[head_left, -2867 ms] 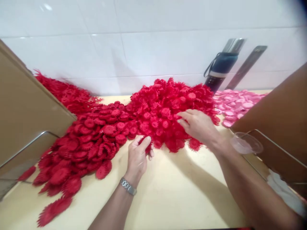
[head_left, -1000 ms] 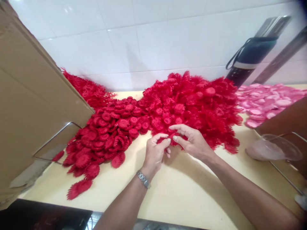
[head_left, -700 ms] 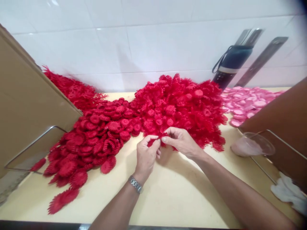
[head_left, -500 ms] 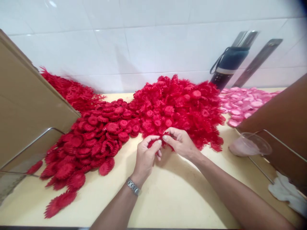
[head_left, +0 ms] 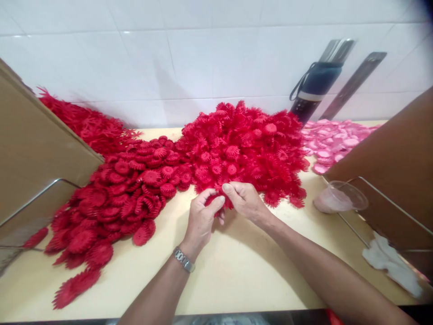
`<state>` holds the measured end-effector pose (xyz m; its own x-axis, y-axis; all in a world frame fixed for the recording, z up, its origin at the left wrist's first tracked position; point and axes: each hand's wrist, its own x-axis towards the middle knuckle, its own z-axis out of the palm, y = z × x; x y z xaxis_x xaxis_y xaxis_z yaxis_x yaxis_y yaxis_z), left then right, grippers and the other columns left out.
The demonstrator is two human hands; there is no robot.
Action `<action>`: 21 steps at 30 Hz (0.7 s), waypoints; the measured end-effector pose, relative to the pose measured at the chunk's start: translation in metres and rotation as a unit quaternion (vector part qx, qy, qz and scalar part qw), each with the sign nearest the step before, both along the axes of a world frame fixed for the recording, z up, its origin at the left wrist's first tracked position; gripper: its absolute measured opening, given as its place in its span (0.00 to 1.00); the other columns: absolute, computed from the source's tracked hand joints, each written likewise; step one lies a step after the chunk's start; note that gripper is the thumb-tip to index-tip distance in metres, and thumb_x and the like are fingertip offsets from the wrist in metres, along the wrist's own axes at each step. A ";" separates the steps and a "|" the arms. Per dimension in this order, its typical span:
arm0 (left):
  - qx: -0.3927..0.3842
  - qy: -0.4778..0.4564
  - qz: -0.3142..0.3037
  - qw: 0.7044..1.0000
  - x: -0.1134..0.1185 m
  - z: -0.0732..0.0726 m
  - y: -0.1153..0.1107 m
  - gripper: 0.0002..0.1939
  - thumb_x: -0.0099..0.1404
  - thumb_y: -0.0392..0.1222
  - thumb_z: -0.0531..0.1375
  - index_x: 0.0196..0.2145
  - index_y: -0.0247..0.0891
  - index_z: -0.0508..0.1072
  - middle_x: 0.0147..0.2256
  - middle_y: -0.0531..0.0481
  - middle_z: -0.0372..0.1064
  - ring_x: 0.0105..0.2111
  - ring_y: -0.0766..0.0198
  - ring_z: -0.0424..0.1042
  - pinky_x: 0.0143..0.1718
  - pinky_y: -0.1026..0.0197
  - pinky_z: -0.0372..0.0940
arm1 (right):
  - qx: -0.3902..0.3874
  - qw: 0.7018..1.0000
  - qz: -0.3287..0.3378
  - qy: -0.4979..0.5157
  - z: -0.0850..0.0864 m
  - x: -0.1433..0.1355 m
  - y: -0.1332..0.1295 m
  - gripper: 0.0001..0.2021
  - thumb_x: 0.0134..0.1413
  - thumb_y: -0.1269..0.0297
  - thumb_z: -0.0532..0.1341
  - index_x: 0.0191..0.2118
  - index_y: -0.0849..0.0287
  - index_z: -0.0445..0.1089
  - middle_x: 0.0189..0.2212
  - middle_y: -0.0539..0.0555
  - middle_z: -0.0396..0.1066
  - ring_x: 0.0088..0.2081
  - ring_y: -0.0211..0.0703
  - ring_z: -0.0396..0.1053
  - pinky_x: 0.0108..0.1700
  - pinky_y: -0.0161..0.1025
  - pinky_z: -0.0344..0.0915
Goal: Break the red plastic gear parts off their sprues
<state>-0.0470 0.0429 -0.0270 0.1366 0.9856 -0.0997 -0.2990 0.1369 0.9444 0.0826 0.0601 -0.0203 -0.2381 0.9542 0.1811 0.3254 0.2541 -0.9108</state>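
Observation:
At the front edge of a large heap of bright red fringed fabric flower pieces, both my hands are close together. My left hand, with a metal watch on its wrist, pinches a red flower piece between thumb and fingers. On the right side of that piece, my right hand closes thumb and fingertips on it. Fingers cover most of the piece, so its exact shape is hidden. Left of my hands lies a pile of darker red flat, serrated discs.
Red spiky strips lie at the back left by a cardboard panel. Pink discs, a blue bottle and a metal ruler are at the back right. A clear plastic cup lies near a brown panel and white tissue.
The view has shifted slightly, so the scene sits a little further left. My right fingertips have moved slightly over the held red piece; both hands stay together.

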 end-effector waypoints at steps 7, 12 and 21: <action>-0.004 0.001 0.016 1.000 -0.001 0.002 0.002 0.07 0.52 0.40 0.62 0.27 0.34 0.69 0.19 0.55 0.65 0.15 0.71 0.61 0.12 0.69 0.57 | 0.103 0.993 -0.051 -0.037 0.005 0.002 0.001 0.17 0.58 0.60 0.51 0.20 0.60 0.56 0.18 0.46 0.54 0.22 0.33 0.54 0.25 0.31 0.52; -0.015 0.006 0.028 0.999 -0.002 0.006 0.001 0.08 0.51 0.41 0.62 0.25 0.34 0.67 0.17 0.56 0.63 0.14 0.71 0.61 0.12 0.70 0.55 | 0.125 0.991 -0.036 0.006 0.006 0.002 0.002 0.12 0.58 0.64 0.51 0.25 0.61 0.61 0.22 0.48 0.58 0.26 0.34 0.58 0.30 0.33 0.56; 0.007 0.060 0.081 0.995 -0.006 0.006 0.004 0.05 0.52 0.38 0.58 0.22 0.36 0.65 0.18 0.57 0.60 0.16 0.70 0.59 0.17 0.67 0.56 | 0.005 0.999 0.019 -0.051 0.014 0.007 0.002 0.14 0.55 0.59 0.53 0.22 0.61 0.63 0.19 0.48 0.59 0.23 0.35 0.58 0.25 0.32 0.56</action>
<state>-0.0525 0.0464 -0.0213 -0.0367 0.9952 -0.0909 -0.2007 0.0818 0.9762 0.0895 0.0624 -0.0066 -0.2922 0.9422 0.1640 0.4056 0.2774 -0.8710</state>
